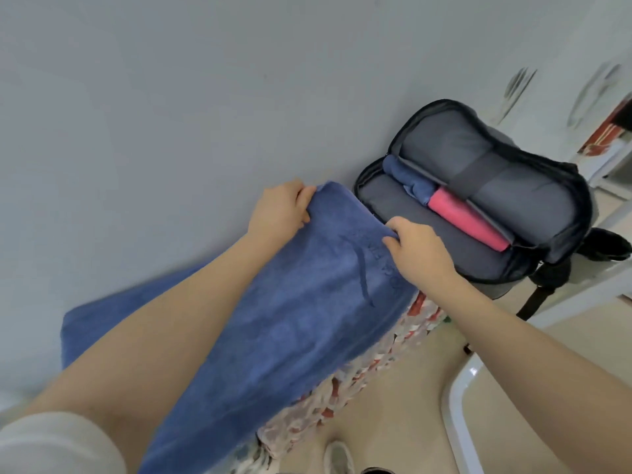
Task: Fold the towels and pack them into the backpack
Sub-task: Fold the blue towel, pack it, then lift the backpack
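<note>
Head view: left hand and right hand each pinch the far edge of a plush blue towel on the pale table, beside an unzipped grey backpack holding a folded blue towel and a rolled pink towel; a white chair stands nearby.

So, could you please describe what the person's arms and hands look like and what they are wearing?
Both forearms are bare. The left hand and right hand wear no gloves; no rings or watch show. A pale grey-white short sleeve covers the left upper arm; the right arm shows no sleeve in frame.
</note>
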Action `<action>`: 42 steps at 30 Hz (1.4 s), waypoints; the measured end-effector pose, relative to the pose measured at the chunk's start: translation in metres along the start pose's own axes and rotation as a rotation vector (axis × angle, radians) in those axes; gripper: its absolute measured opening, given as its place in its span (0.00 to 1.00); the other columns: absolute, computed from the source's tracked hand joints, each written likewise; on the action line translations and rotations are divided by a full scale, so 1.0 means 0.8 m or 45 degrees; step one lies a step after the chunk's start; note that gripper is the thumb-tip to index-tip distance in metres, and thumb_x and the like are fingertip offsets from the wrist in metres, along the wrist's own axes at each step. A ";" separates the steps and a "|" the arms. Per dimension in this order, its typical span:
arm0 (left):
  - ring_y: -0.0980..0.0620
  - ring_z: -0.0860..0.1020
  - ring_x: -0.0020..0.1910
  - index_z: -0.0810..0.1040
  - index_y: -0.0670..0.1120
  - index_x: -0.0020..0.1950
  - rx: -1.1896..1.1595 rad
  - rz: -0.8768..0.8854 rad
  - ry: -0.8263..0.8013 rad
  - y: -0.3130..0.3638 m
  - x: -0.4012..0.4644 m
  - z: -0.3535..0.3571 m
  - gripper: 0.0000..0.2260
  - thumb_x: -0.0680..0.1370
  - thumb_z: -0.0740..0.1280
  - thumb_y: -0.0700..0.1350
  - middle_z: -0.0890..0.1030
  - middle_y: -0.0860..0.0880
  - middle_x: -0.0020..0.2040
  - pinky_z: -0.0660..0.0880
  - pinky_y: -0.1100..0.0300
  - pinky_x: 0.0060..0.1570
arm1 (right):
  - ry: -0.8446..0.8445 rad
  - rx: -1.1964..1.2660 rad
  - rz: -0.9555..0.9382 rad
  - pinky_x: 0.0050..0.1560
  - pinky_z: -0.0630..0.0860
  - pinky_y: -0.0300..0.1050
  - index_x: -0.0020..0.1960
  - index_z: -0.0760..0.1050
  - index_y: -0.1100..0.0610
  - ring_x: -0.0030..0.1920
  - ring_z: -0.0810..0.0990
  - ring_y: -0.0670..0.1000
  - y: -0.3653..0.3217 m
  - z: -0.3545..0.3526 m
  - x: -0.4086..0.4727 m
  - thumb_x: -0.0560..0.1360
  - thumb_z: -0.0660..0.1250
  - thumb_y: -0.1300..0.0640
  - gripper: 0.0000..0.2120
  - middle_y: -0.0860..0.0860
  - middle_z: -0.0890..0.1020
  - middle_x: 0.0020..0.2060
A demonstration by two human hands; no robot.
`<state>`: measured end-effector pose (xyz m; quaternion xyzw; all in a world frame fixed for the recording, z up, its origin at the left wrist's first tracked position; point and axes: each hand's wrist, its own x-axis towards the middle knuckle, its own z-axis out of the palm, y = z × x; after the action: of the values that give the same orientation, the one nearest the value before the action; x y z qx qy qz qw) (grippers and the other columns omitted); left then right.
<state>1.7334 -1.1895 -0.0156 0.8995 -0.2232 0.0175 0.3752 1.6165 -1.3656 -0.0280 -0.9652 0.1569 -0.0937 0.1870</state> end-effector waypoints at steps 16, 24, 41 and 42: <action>0.49 0.56 0.75 0.56 0.44 0.75 0.457 -0.059 -0.461 -0.071 -0.062 0.032 0.27 0.79 0.60 0.49 0.56 0.45 0.76 0.51 0.62 0.71 | -0.080 -0.701 -0.816 0.48 0.74 0.46 0.41 0.78 0.59 0.46 0.78 0.58 -0.059 0.063 0.091 0.67 0.61 0.65 0.09 0.55 0.81 0.40; 0.50 0.42 0.76 0.44 0.50 0.76 0.735 -0.247 -0.548 -0.102 -0.104 0.027 0.36 0.74 0.46 0.68 0.41 0.48 0.77 0.41 0.56 0.73 | -0.376 -0.992 -0.590 0.68 0.58 0.51 0.65 0.69 0.60 0.66 0.67 0.58 -0.063 0.100 0.125 0.76 0.54 0.63 0.18 0.57 0.72 0.65; 0.45 0.71 0.63 0.73 0.40 0.63 0.346 -0.488 0.226 -0.156 -0.191 -0.100 0.15 0.78 0.59 0.43 0.73 0.44 0.64 0.62 0.63 0.62 | -1.070 1.031 -0.496 0.26 0.69 0.35 0.36 0.73 0.54 0.23 0.72 0.40 -0.263 0.057 0.036 0.72 0.68 0.64 0.09 0.50 0.74 0.29; 0.44 0.73 0.62 0.74 0.39 0.62 0.318 -0.534 0.270 -0.169 -0.204 -0.113 0.16 0.77 0.59 0.43 0.75 0.43 0.62 0.62 0.65 0.60 | -1.133 1.078 -0.455 0.25 0.70 0.34 0.36 0.74 0.55 0.23 0.72 0.40 -0.280 0.064 0.028 0.73 0.68 0.64 0.09 0.50 0.74 0.29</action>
<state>1.6547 -0.9806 -0.0735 0.9586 0.0127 0.0611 0.2780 1.7096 -1.1589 0.0154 -0.7656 -0.1498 0.2325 0.5809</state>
